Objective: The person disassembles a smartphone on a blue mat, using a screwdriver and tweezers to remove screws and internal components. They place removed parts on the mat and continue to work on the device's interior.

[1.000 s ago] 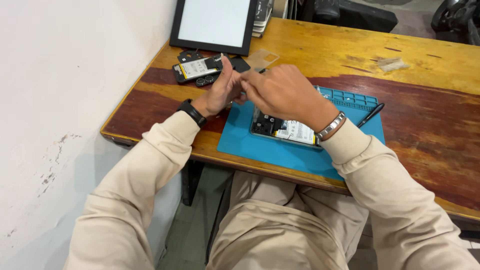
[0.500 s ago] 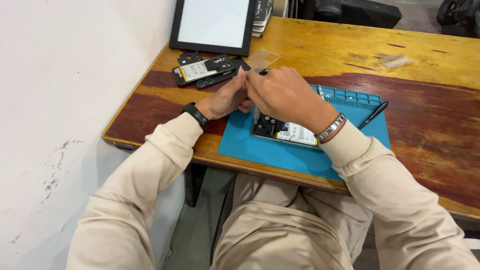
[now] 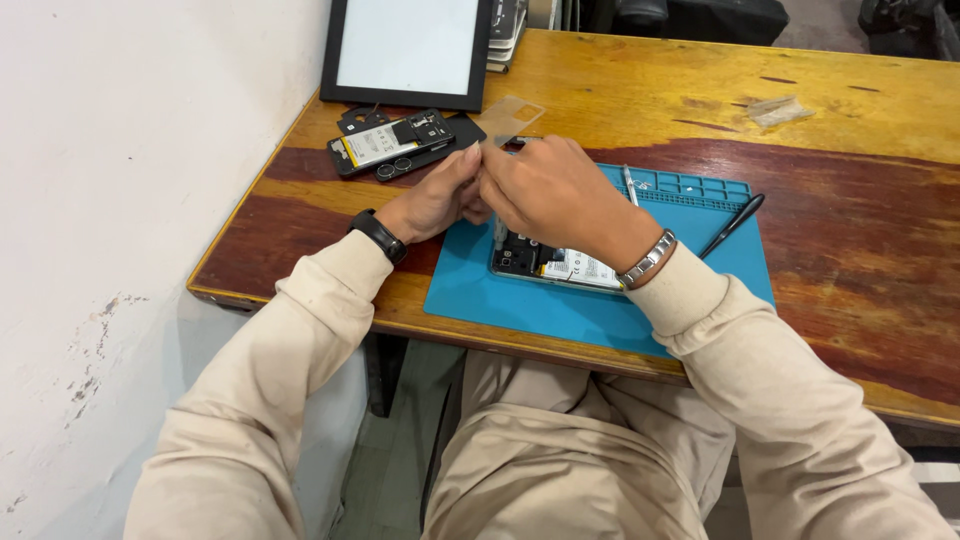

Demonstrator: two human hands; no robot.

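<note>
nearest to the camera are the person's legs in beige trousers (image 3: 560,470) and two beige sleeves that go up to the wooden table (image 3: 850,300). on the near part of the table lies a blue mat (image 3: 560,310). on the mat lies an opened phone (image 3: 550,262) with its inner parts and battery facing up; the right forearm covers part of it.

the left hand (image 3: 435,200), with a black watch (image 3: 378,235) on the wrist, and the right hand (image 3: 555,190), with a metal bracelet (image 3: 648,260) on the wrist, are close together and touch each other above the far left corner of the mat, just over the phone's far end. their fingertips are pinched together on something small, but the fingers hide it and i cannot tell what it is.

at the far edge of the mat there are small compartments (image 3: 690,185), and a thin metal tool (image 3: 629,185) lies there. a black pen-like tool (image 3: 732,225) lies at the right edge of the mat, tilted.

behind the hands, on the bare wood, lies a second opened phone (image 3: 385,145) with black parts beside it, and a clear plastic piece (image 3: 510,120) just to its right. further away a tablet (image 3: 410,50) with a white screen stands near the wall, and a small clear bag (image 3: 775,110) lies well apart on the right.
</note>
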